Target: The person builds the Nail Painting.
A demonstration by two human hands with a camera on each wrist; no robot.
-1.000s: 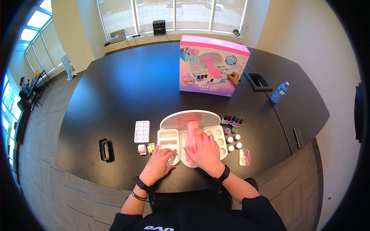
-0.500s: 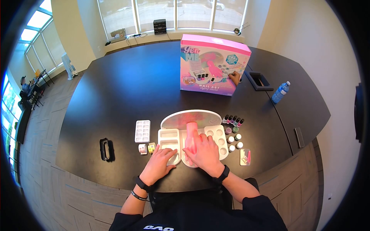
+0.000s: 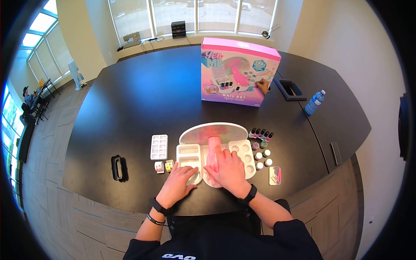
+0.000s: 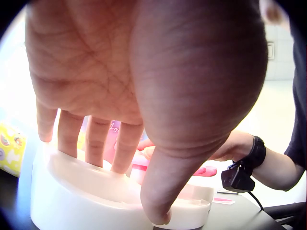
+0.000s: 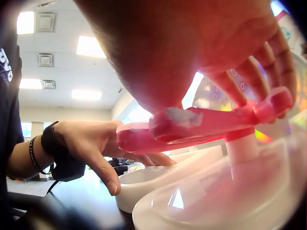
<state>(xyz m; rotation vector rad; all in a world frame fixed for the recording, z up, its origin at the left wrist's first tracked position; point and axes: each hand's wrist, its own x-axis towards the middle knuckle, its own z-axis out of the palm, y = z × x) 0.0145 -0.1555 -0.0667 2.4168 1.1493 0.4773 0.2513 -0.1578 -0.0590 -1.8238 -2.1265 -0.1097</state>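
A pink plastic model hand [image 3: 214, 146] is mounted on the middle of a white nail-art station [image 3: 188, 150]. My right hand [image 3: 232, 174] lies over the model hand, its palm above it and its fingers fairly straight, pressing on it; in the right wrist view the fingertips reach the far end of the pink piece [image 5: 201, 125]. My left hand [image 3: 174, 186] rests on the left tray, fingers extended over the compartment and thumb at the front rim. The left wrist view shows those straight fingers at the white tray wall [image 4: 91, 206].
Nail polish bottles [image 3: 262, 134] and small jars [image 3: 258, 156] stand at the right, beside a small clear case [image 3: 274, 176]. Left lie a white mold tray [image 3: 159, 147] and sticker rolls [image 3: 159, 167]. A pink box [image 3: 238, 76] and water bottle [image 3: 315, 103] stand farther back.
Both hands stay in place on the station and the model hand. Only a slight shift of the whole head view shows.
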